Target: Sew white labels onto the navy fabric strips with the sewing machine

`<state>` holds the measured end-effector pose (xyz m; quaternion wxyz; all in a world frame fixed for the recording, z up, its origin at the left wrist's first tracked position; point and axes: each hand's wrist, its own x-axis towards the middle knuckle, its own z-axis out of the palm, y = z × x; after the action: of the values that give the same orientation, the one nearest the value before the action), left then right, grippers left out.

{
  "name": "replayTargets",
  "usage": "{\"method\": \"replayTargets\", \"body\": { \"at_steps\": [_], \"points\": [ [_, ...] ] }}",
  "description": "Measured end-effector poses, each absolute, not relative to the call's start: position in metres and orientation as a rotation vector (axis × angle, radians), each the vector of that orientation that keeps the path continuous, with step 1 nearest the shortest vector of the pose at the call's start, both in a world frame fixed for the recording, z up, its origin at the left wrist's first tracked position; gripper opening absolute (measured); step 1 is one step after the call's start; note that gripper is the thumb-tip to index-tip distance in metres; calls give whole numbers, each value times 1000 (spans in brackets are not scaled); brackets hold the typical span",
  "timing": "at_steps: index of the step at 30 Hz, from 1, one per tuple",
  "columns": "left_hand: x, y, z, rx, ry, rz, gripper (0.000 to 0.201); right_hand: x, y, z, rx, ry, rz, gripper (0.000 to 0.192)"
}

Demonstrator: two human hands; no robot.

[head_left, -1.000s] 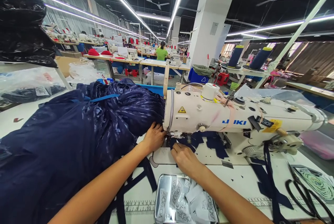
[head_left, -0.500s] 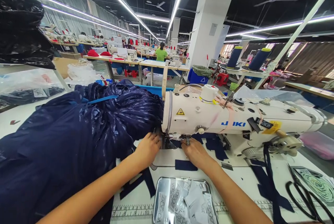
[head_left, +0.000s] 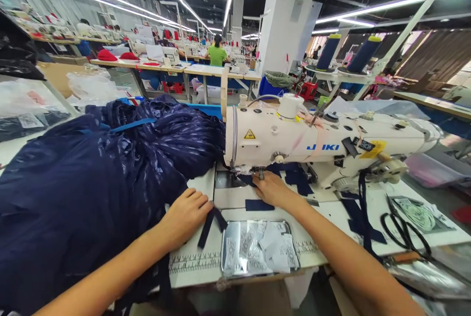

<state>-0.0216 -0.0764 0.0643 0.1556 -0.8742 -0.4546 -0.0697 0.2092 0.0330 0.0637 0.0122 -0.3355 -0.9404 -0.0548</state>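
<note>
My left hand (head_left: 186, 214) rests on the white table (head_left: 331, 240) with its fingers closed on a navy fabric strip (head_left: 212, 222), beside a big heap of shiny navy fabric (head_left: 91, 173). My right hand (head_left: 273, 189) is under the head of the white Juki sewing machine (head_left: 294, 144), its fingertips pinching a small navy piece (head_left: 246, 179) by the needle. A loose navy patch (head_left: 257, 205) lies just below that hand. A metal tray (head_left: 225, 257) holding several white labels sits between my forearms at the table's front edge.
Black scissors (head_left: 405, 230) and a coil of tape (head_left: 417, 214) lie at the right. Navy strips (head_left: 362, 208) hang from the machine. Two navy thread cones (head_left: 327, 51) stand behind. A person in a green top (head_left: 217, 55) works at a far table.
My left hand has drawn back from the needle toward me, bringing the navy strip along. My right hand has stayed at the needle. The camera has tilted down.
</note>
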Motion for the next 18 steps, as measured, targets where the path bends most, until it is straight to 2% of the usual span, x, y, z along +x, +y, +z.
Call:
{"method": "replayTargets", "body": {
  "at_steps": [4, 9, 11, 13, 18],
  "points": [
    [-2, -51, 69, -2571, -1429, -442, 20, 230, 22, 70, -1031, -2816, -83, 13],
    [37, -20, 56, -2694, -1724, -960, 19, 259, -4, 75, -957, -2718, 99, 17],
    [45, -15, 49, -2747, -1737, -1010, 17, 262, -15, 75, -900, -2733, 156, 15],
    [43, -13, 45, -2768, -1674, -907, 17, 259, -25, 74, -824, -2775, 205, 14],
    [29, -22, 56, -2639, -1427, -328, 21, 240, -44, 69, -729, -2933, 210, 11]
  ]
}}
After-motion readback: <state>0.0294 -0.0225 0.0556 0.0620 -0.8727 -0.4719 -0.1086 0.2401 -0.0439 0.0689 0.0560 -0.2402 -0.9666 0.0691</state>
